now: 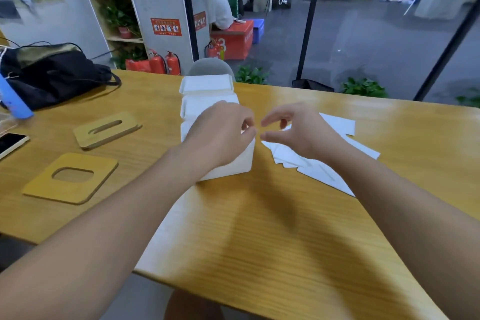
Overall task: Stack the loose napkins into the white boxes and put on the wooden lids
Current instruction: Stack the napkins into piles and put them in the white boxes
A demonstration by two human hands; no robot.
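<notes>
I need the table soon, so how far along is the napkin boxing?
Early still. Done: the white boxes already hold some napkins. In hand: nothing clearly; the left hand is over the nearest box, the right hand above the loose napkins. Left: that spread pile, and both wooden lids, lying off the boxes on the table.

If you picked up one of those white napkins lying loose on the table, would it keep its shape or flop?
Probably flop: the loose napkins look thin, lying flat and fanned over one another on the table. They seem very light, so a nudge would likely slide or scatter them. Fragile too, I would guess.
</notes>
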